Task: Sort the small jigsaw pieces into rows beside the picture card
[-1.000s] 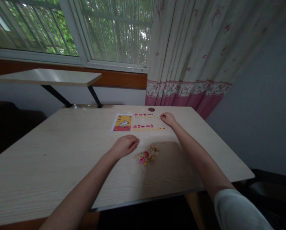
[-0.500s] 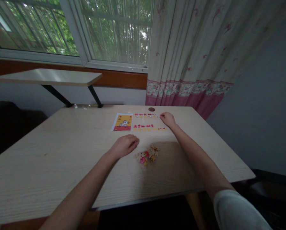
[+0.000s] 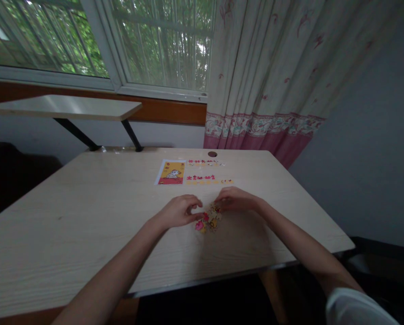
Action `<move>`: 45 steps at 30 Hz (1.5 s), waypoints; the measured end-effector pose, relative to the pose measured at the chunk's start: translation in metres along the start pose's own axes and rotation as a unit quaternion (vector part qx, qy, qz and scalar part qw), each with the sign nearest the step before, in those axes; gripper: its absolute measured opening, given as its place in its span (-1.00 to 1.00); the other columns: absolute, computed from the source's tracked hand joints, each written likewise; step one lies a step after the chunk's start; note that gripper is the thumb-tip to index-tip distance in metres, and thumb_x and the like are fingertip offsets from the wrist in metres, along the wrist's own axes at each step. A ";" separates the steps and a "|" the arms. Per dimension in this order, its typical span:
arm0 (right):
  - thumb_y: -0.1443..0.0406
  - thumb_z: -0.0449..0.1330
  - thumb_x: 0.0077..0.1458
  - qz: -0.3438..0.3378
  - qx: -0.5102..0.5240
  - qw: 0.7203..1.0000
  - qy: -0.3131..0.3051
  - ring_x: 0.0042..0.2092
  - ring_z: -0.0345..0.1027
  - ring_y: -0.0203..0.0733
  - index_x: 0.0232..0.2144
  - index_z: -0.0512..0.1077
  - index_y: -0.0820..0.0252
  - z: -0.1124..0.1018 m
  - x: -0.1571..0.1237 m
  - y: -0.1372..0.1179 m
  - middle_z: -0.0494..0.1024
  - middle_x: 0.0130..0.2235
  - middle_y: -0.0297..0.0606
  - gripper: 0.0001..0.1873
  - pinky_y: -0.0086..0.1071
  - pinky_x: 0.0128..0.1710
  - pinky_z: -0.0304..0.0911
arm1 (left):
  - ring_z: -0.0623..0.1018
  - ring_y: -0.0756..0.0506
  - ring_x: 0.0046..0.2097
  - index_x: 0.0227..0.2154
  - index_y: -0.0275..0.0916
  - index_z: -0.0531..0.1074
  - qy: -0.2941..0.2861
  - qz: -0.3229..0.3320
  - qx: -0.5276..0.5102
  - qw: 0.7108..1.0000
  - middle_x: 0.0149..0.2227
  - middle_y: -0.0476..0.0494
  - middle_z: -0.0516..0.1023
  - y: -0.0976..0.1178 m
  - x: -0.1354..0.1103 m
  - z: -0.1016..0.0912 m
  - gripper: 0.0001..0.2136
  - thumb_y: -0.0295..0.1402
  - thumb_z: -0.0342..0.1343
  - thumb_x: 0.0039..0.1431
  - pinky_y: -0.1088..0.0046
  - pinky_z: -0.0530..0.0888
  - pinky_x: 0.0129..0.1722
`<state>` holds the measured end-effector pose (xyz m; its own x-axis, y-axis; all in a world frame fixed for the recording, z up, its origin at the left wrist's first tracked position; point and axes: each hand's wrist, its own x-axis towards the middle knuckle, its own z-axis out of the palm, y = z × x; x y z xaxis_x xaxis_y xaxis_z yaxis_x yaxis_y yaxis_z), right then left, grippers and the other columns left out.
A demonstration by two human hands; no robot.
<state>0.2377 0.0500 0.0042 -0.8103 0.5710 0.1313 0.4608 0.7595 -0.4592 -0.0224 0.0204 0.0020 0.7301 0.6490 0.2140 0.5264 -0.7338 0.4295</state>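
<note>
A small heap of loose puzzle pieces point(image 3: 208, 221), pink and yellow, lies on the pale wooden table point(image 3: 86, 216). My left hand point(image 3: 178, 211) rests at the heap's left edge, fingers curled, its fingertips touching the pieces. My right hand point(image 3: 234, 199) reaches over the heap's far right side, fingers bent down onto the pieces. What either hand grips is hidden. Farther back lie a yellow and red picture card point(image 3: 170, 172) and two short rows of laid-out pieces point(image 3: 205, 179).
A round cable hole point(image 3: 212, 154) sits near the table's far edge. A narrow shelf point(image 3: 63, 107) on black brackets juts out under the window point(image 3: 120, 40). A patterned curtain point(image 3: 273, 67) hangs at the back right.
My right hand has pulled back from the far row of pieces to the loose heap. My left hand has shifted slightly right onto the heap's edge.
</note>
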 end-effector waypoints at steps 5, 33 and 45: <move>0.20 0.19 0.00 0.014 0.016 0.997 0.070 -0.34 0.31 -0.33 -0.21 0.45 0.15 0.017 -0.004 -0.007 0.46 -0.35 -0.28 -0.73 -0.44 -0.29 0.21 | 0.41 -0.02 -0.40 -0.27 -0.23 0.43 0.004 -0.003 -0.007 1.000 -0.45 -0.07 0.42 0.002 0.003 0.007 -0.77 -0.21 -0.01 0.14 0.50 0.32 -0.40; 0.23 0.13 0.03 0.098 0.076 0.936 0.329 -0.45 0.31 -0.33 -0.42 0.45 0.15 0.045 0.011 -0.037 0.49 -0.48 -0.31 -0.86 -0.46 -0.42 0.22 | 0.21 0.07 -0.57 -0.48 -0.34 0.44 0.124 -0.177 -0.239 0.947 -0.63 0.04 0.28 0.009 0.016 0.022 -0.76 -0.23 0.04 0.03 0.58 0.15 -0.59; 0.20 0.14 0.05 0.124 -0.087 0.893 0.424 -0.35 0.36 -0.24 -0.44 0.50 0.12 0.023 -0.002 0.005 0.54 -0.40 -0.25 -0.83 -0.34 -0.25 0.19 | 0.29 0.05 -0.52 -0.40 -0.31 0.46 0.125 -0.139 -0.162 0.969 -0.52 -0.05 0.41 -0.004 0.009 0.020 -0.80 -0.31 -0.01 0.09 0.55 0.22 -0.53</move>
<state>0.2336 0.0455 -0.0191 -0.1433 0.7026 0.6970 0.6967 0.5718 -0.4332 -0.0088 0.0254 -0.0149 0.4310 0.8701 0.2390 0.4936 -0.4491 0.7448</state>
